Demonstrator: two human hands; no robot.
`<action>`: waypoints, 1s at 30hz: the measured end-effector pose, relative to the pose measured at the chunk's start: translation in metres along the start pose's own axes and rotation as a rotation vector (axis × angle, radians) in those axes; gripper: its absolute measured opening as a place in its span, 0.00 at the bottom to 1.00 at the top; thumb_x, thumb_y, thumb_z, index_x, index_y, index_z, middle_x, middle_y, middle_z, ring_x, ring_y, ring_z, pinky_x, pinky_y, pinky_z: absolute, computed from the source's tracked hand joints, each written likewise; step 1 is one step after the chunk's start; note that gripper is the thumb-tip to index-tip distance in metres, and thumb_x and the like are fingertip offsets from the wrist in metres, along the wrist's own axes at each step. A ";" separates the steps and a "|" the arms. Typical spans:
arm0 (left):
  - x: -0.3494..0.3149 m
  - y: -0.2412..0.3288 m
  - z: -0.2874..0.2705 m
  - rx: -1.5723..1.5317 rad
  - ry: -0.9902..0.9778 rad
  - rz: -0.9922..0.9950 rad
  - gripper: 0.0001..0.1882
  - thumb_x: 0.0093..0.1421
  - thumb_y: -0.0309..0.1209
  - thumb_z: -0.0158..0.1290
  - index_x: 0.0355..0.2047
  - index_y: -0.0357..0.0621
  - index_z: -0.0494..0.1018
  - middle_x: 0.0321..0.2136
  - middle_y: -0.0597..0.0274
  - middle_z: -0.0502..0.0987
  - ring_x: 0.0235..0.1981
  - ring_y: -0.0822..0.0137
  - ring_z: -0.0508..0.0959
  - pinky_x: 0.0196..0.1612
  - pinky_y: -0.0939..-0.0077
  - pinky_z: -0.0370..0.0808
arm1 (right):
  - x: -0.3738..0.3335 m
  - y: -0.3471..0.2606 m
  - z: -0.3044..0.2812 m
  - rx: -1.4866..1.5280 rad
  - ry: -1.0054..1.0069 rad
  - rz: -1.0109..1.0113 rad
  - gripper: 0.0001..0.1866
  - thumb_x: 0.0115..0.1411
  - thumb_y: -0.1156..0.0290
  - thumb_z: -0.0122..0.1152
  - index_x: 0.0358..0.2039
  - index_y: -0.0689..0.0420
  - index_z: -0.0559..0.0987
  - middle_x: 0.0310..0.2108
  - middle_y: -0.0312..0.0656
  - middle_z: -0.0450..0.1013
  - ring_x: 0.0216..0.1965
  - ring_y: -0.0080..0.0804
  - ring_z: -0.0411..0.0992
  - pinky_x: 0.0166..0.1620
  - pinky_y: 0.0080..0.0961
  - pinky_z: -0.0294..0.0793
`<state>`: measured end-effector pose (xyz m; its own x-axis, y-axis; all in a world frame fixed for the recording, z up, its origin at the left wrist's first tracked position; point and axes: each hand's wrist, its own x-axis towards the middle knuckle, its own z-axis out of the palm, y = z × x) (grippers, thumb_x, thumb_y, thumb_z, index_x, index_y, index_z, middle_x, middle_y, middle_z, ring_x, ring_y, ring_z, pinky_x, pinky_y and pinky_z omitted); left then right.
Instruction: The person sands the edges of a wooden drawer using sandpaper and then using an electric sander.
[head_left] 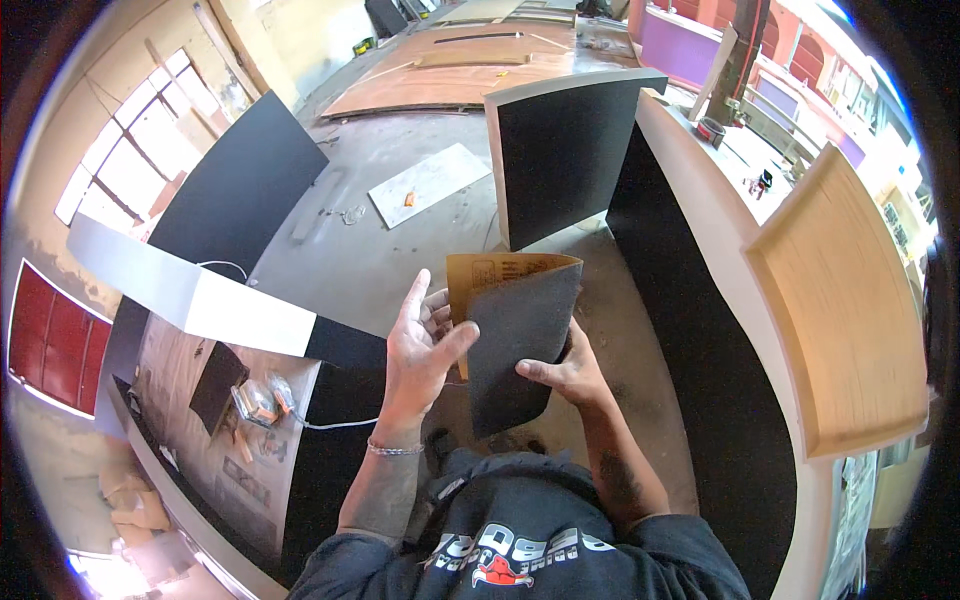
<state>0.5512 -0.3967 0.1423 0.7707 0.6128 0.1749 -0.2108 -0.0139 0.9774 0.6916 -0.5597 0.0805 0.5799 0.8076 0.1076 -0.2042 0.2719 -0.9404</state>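
The left hand point(422, 350) is touching the left edge of a folded sheet of sandpaper point(522, 345) with its thumb. The right hand point(570, 372) is holding the other side. A white board point(445, 180) is lying on the gray floor point(350, 260). A black panel point(560, 160) is standing near it.

Strong light comes through the window point(110, 165), far to the left of and beyond the sandpaper point(525, 345), bleaching its panes white, with more glare well beyond and right of the sandpaper and a blown-out patch at its lower left. The floor point(618, 310) just right of the sandpaper lies in duller, soft shade. The sandpaper looks fairly sharp, while distant surroundings soften, bending toward a round, blue-fringed black rim.
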 end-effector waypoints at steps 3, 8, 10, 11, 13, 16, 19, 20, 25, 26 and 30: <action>-0.003 -0.002 0.006 -0.030 0.089 0.019 0.40 0.62 0.28 0.61 0.66 0.23 0.53 0.52 0.45 0.72 0.50 0.65 0.75 0.53 0.73 0.74 | -0.001 0.001 0.001 -0.012 -0.020 0.002 0.52 0.45 0.69 0.82 0.66 0.62 0.61 0.60 0.45 0.68 0.60 0.35 0.67 0.64 0.35 0.63; -0.010 -0.017 0.002 0.091 0.155 -0.001 0.19 0.63 0.23 0.59 0.53 0.26 0.74 0.41 0.59 0.80 0.44 0.72 0.77 0.49 0.77 0.75 | -0.003 0.001 -0.007 0.078 -0.063 -0.065 0.49 0.51 0.63 0.77 0.68 0.62 0.58 0.62 0.45 0.66 0.63 0.36 0.64 0.66 0.34 0.59; -0.011 -0.018 0.007 0.188 0.185 -0.012 0.13 0.62 0.23 0.60 0.47 0.30 0.79 0.37 0.62 0.82 0.39 0.75 0.78 0.46 0.80 0.75 | 0.003 -0.002 -0.010 0.156 0.001 -0.118 0.41 0.60 0.60 0.69 0.67 0.63 0.60 0.61 0.45 0.66 0.61 0.35 0.64 0.65 0.33 0.60; -0.012 -0.020 0.008 0.189 0.187 -0.017 0.13 0.62 0.23 0.60 0.47 0.30 0.79 0.37 0.62 0.82 0.39 0.75 0.78 0.46 0.80 0.75 | 0.007 -0.006 -0.012 0.032 0.065 -0.139 0.39 0.60 0.62 0.69 0.66 0.63 0.62 0.60 0.44 0.66 0.60 0.34 0.65 0.64 0.32 0.61; -0.013 -0.024 0.009 0.221 0.186 0.039 0.13 0.62 0.23 0.60 0.47 0.31 0.79 0.37 0.61 0.83 0.37 0.77 0.78 0.43 0.80 0.75 | 0.006 -0.011 -0.011 -0.092 0.127 -0.157 0.36 0.61 0.63 0.68 0.64 0.63 0.65 0.60 0.44 0.67 0.58 0.34 0.65 0.63 0.31 0.62; -0.016 -0.021 0.011 0.319 0.203 0.061 0.12 0.62 0.23 0.60 0.46 0.32 0.80 0.38 0.60 0.84 0.37 0.77 0.78 0.42 0.80 0.75 | 0.000 -0.019 -0.006 -0.090 0.152 0.045 0.30 0.61 0.64 0.69 0.60 0.63 0.70 0.58 0.44 0.68 0.57 0.30 0.66 0.61 0.28 0.64; -0.018 -0.017 0.014 0.427 0.178 0.132 0.11 0.62 0.21 0.59 0.45 0.32 0.80 0.35 0.58 0.84 0.36 0.74 0.80 0.41 0.78 0.76 | -0.001 -0.018 -0.002 -0.074 0.218 0.114 0.27 0.60 0.64 0.70 0.55 0.65 0.73 0.55 0.45 0.70 0.57 0.27 0.65 0.59 0.25 0.64; -0.018 -0.016 0.015 0.428 0.178 0.127 0.11 0.62 0.21 0.59 0.45 0.32 0.80 0.35 0.58 0.84 0.36 0.74 0.80 0.41 0.78 0.76 | 0.000 -0.016 0.002 -0.226 0.279 -0.076 0.26 0.59 0.64 0.71 0.54 0.63 0.75 0.54 0.46 0.71 0.57 0.29 0.67 0.59 0.27 0.65; -0.017 -0.010 0.017 0.661 0.010 0.350 0.14 0.57 0.14 0.56 0.43 0.34 0.80 0.30 0.52 0.81 0.33 0.61 0.82 0.39 0.74 0.77 | 0.003 -0.053 0.011 -1.141 0.228 -0.582 0.23 0.54 0.65 0.72 0.51 0.53 0.80 0.51 0.46 0.75 0.55 0.46 0.71 0.57 0.37 0.70; -0.018 -0.010 0.019 0.657 0.003 0.342 0.14 0.57 0.14 0.56 0.43 0.34 0.80 0.30 0.52 0.81 0.33 0.61 0.82 0.39 0.74 0.77 | 0.005 -0.051 0.010 -1.145 0.232 -0.570 0.23 0.54 0.65 0.72 0.51 0.53 0.80 0.51 0.46 0.75 0.55 0.46 0.71 0.57 0.37 0.70; -0.021 -0.009 0.024 0.694 -0.120 0.393 0.19 0.54 0.12 0.55 0.45 0.36 0.80 0.31 0.50 0.80 0.32 0.57 0.82 0.38 0.70 0.78 | 0.004 -0.048 0.012 -0.866 0.111 -0.374 0.08 0.57 0.69 0.69 0.36 0.58 0.84 0.34 0.43 0.80 0.43 0.41 0.77 0.49 0.34 0.74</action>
<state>0.5515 -0.4281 0.1327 0.7854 0.3729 0.4941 -0.0884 -0.7224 0.6858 0.6940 -0.5635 0.1295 0.5698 0.6806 0.4605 0.6398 -0.0157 -0.7684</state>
